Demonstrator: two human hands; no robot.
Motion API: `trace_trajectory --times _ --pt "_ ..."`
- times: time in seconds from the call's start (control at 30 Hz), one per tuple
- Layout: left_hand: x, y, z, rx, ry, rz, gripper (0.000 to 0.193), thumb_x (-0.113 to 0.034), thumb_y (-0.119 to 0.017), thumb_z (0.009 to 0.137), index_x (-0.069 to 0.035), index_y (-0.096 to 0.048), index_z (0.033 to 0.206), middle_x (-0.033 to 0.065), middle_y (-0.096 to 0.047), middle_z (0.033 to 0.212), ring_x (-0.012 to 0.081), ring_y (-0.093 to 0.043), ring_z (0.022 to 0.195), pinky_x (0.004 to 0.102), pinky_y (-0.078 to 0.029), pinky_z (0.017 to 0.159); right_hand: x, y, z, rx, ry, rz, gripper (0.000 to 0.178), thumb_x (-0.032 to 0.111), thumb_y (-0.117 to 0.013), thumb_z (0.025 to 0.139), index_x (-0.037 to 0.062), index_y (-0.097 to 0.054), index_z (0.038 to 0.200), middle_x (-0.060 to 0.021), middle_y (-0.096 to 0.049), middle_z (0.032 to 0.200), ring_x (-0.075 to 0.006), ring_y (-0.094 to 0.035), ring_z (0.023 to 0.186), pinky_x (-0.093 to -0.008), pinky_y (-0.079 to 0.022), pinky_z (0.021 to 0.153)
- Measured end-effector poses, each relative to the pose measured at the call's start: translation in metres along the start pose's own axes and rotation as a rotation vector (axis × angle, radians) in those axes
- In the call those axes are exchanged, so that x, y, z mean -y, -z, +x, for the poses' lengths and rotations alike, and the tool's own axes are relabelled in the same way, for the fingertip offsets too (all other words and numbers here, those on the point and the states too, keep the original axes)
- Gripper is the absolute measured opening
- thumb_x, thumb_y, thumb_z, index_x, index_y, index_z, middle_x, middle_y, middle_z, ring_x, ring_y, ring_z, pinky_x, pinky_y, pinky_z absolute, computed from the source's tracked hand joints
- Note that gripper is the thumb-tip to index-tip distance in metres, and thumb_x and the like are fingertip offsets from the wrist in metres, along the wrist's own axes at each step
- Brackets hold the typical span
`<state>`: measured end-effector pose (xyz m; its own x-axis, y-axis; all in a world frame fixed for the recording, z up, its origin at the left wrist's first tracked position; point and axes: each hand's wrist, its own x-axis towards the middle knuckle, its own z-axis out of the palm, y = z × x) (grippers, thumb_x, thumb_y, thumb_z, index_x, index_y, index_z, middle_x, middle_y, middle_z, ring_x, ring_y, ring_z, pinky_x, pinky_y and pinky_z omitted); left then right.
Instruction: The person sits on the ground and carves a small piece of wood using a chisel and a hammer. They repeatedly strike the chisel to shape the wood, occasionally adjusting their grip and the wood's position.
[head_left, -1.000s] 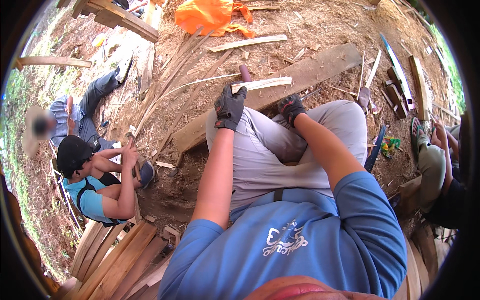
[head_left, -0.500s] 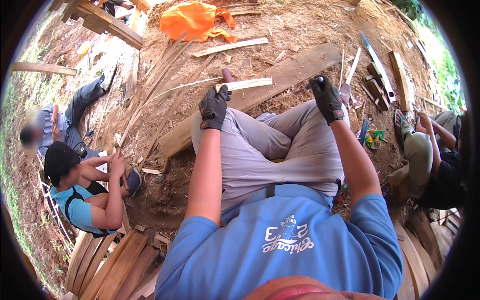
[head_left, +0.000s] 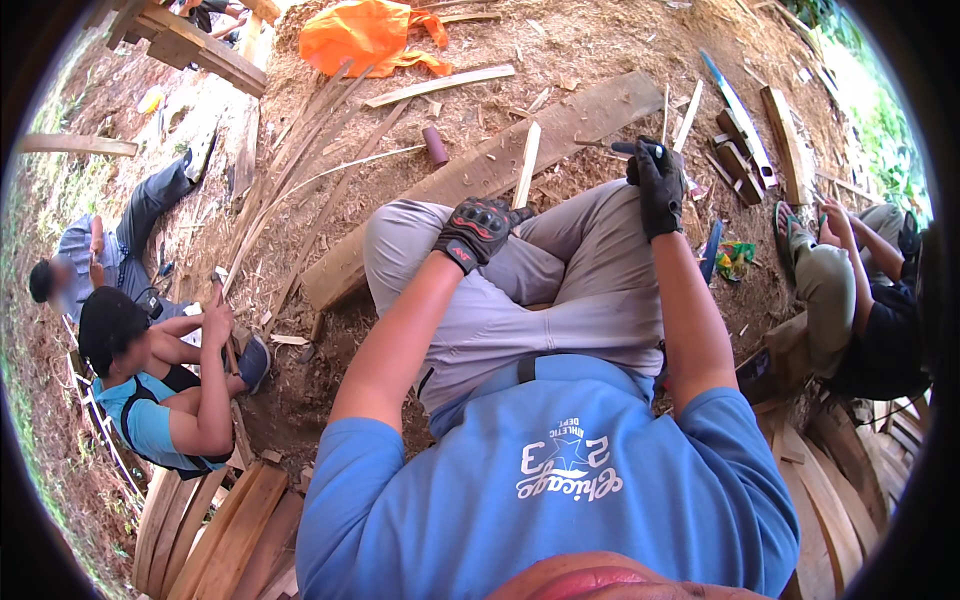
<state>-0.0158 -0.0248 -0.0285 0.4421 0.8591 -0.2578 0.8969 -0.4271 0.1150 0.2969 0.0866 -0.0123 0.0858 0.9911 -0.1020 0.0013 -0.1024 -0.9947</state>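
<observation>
My left hand (head_left: 478, 230), in a dark glove with red trim, is closed around the lower end of a pale split wood strip (head_left: 529, 165). The strip points away from me, above my crossed legs. My right hand (head_left: 659, 188), also gloved, is closed beside my right knee. Something thin and dark shows by its fingers, too small to name. Beyond both hands a broad wooden plank (head_left: 440, 194) lies slantwise on the ground, with a maroon cylinder (head_left: 435, 147) next to its far edge.
An orange cloth (head_left: 362, 36) lies at the far left. A long handsaw-like blade (head_left: 740, 115) and wood blocks (head_left: 738, 160) are at the far right. One person (head_left: 160, 380) sits at my left with a hammer-like tool; another (head_left: 860, 290) sits at right. Boards (head_left: 225, 535) are stacked behind.
My left hand has moved right and turned palm down, swinging the wood strip from lying sideways to pointing away from me. My right hand stays by the knee, slightly shifted in view.
</observation>
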Motion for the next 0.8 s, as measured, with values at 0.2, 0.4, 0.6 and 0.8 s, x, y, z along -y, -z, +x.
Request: trace_trajectory --times 0.2,0.4,0.6,0.8 --pt "0.011 0.003 0.001 0.021 0.114 -0.377 0.043 -0.024 -0.058 0.095 -0.026 -0.068 0.137 0.0143 -0.071 0.130 0.0354 -0.069 0.115 0.0451 -0.053 0.100 0.003 0.000 0.000 0.014 0.014 -0.109 0.025 0.023 -0.060 0.108 0.0025 -0.074 0.113 0.0011 -0.064 0.076 -0.0069 -0.053 0.066 -0.0242 -0.042 0.061" --pt "0.010 0.039 0.006 0.117 0.373 -0.558 0.046 -0.048 -0.066 0.095 -0.013 -0.071 0.125 0.0171 -0.073 0.123 0.0359 -0.070 0.115 0.0431 -0.052 0.100 0.006 0.002 -0.001 0.050 0.023 -0.115 0.026 0.025 -0.060 0.107 0.0040 -0.075 0.111 0.0025 -0.062 0.074 -0.0070 -0.052 0.066 -0.0248 -0.042 0.061" --pt "0.029 0.021 0.023 -0.058 0.562 -0.616 0.040 -0.034 -0.073 0.094 -0.005 -0.062 0.118 0.0207 -0.070 0.114 0.0377 -0.069 0.108 0.0451 -0.053 0.096 0.001 0.000 0.003 -0.005 0.008 -0.078 0.024 0.024 -0.061 0.107 0.0033 -0.072 0.114 0.0017 -0.064 0.076 -0.0072 -0.052 0.065 -0.0244 -0.042 0.060" --pt "0.054 0.030 0.038 0.101 0.373 -0.413 0.064 -0.028 -0.071 0.095 -0.013 -0.049 0.152 0.0226 -0.061 0.144 0.0396 -0.062 0.129 0.0473 -0.048 0.110 -0.004 0.006 0.004 -0.008 -0.001 -0.003 0.024 0.022 -0.062 0.107 0.0022 -0.067 0.119 -0.0009 -0.067 0.080 -0.0073 -0.053 0.065 -0.0241 -0.043 0.059"
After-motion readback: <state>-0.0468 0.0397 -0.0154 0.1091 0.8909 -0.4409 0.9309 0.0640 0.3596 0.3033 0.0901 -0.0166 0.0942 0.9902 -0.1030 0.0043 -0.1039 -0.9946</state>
